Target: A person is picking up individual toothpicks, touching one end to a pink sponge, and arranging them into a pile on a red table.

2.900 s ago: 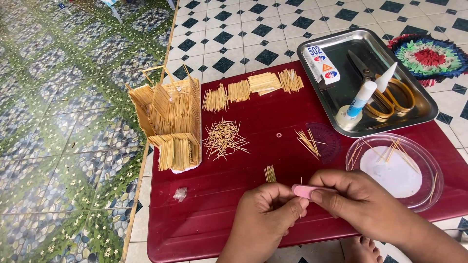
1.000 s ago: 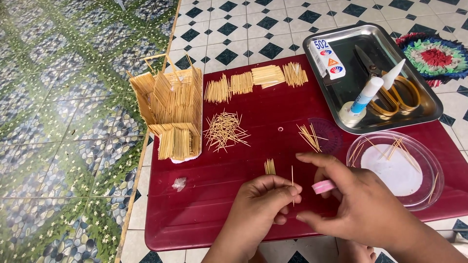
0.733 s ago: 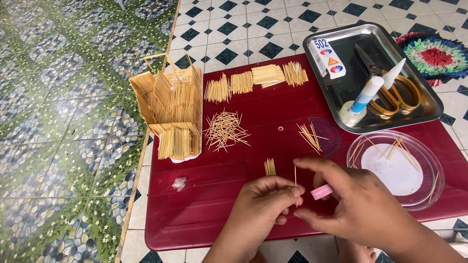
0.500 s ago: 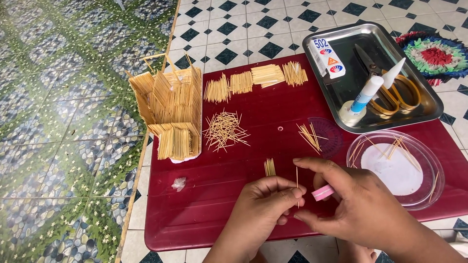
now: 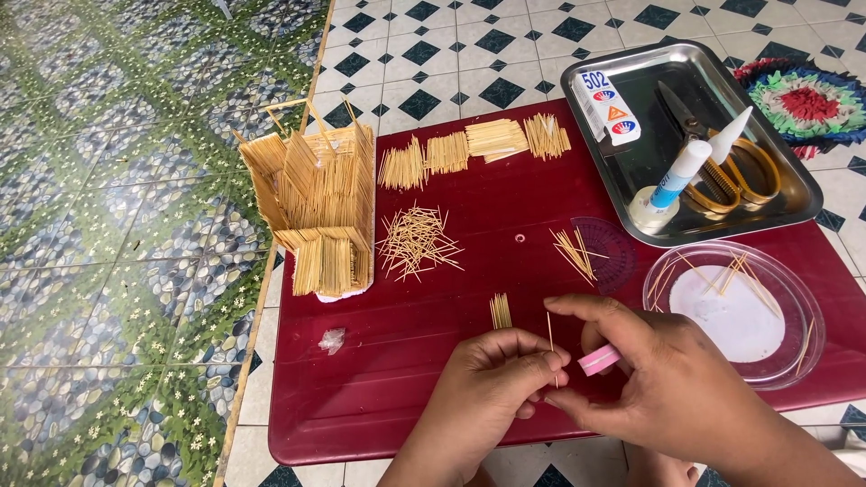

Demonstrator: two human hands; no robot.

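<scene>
- Here, the left hand [image 5: 494,390] comes up from the bottom edge with its fingers curled in; the thumb and first finger pinch the low end of one thin toothpick [image 5: 550,335], which stands almost straight up above the red table [image 5: 361,397].
- The right hand [image 5: 663,383] sits just beside it, fingers bent; its first finger reaches over to the top part of the toothpick, and a small pink tool [image 5: 599,360] is held under the fingers.
- The two hands touch at the fingertips, over the near part of the table.
- Both arms are cut off by the bottom edge; most of the pink tool is hidden, so I cannot tell what it is.
- A tiny bunch of toothpicks [image 5: 500,311] lies just behind the left hand; a loose pile of toothpicks [image 5: 417,242] lies farther back, near the toothpick house [image 5: 316,212].
- A clear round dish [image 5: 732,311] sits to the right; behind it a metal tray [image 5: 631,162] holds a glue bottle [image 5: 684,171] and scissors [image 5: 722,167].
</scene>
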